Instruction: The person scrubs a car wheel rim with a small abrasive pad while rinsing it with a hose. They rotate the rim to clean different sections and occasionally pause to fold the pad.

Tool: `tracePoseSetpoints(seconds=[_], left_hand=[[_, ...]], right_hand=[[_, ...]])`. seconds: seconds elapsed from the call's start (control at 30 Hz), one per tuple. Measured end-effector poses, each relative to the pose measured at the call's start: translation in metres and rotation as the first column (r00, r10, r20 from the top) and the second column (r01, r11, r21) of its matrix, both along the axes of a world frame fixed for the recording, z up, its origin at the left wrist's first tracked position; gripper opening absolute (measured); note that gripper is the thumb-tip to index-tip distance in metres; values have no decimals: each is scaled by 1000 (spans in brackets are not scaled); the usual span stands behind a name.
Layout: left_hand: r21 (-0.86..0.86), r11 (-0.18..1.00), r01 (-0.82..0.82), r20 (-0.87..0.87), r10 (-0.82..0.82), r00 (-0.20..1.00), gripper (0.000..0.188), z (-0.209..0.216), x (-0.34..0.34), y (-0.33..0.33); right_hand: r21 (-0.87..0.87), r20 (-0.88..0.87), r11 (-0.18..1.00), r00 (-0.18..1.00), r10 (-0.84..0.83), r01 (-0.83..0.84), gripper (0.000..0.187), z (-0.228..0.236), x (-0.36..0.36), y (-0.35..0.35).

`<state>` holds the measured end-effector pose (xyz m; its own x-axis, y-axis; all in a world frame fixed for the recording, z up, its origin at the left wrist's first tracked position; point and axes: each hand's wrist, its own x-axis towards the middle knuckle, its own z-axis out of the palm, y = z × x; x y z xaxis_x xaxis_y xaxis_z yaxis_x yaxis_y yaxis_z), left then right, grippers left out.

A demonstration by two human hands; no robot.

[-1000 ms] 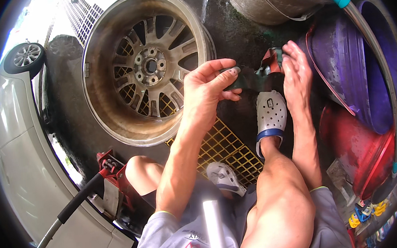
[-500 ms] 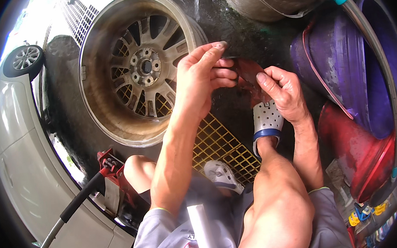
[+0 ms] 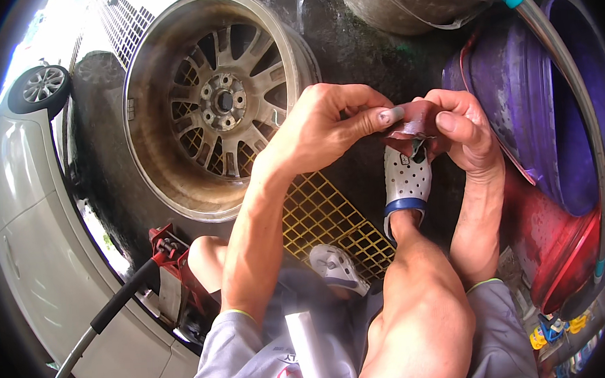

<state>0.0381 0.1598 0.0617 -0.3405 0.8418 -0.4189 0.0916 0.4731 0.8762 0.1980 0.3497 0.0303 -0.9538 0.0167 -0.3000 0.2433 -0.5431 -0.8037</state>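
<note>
A limp, folded piece of reddish-brown sandpaper (image 3: 417, 117) is stretched between my two hands, above my white clog (image 3: 407, 179). My left hand (image 3: 330, 125) pinches its left edge between thumb and fingertips. On the other side, my right hand (image 3: 468, 130) grips it with the thumb on top and fingers curled behind. A dark, greenish bit shows at its lower fold. To the left of my hands lies a dirty alloy wheel (image 3: 148, 139), its hollow side and spokes facing up.
A yellow floor grating (image 3: 325, 212) runs beneath the wheel and my feet. Purple (image 3: 519, 106) and red (image 3: 552, 243) tubs stand at right, with a hose (image 3: 576, 68) across them. A grey bucket (image 3: 409, 2) sits at the far side. At left are a red jack (image 3: 171, 249) and a pale car (image 3: 34, 219).
My left hand has moved right and turned to pinch the sandpaper's edge. My right hand has shifted slightly right and up. The sandpaper is now folded and held between both hands.
</note>
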Motion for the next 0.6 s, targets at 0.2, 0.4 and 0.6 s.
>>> tracePoseSetpoints(seconds=[0.2,0.4,0.6], left_hand=[[81,988,-132,160,118,980,44,3,21,8],[56,988,-145,233,128,964,49,-3,30,6],[172,939,-299,100,285,953,38,-24,41,-1]], right_hand=[[14,-23,999,999,41,-40,28,-12,8,10],[187,-29,982,998,47,-40,19,-6,6,-4],[461,-37,884,997,-66,75,22,-15,1,-16]])
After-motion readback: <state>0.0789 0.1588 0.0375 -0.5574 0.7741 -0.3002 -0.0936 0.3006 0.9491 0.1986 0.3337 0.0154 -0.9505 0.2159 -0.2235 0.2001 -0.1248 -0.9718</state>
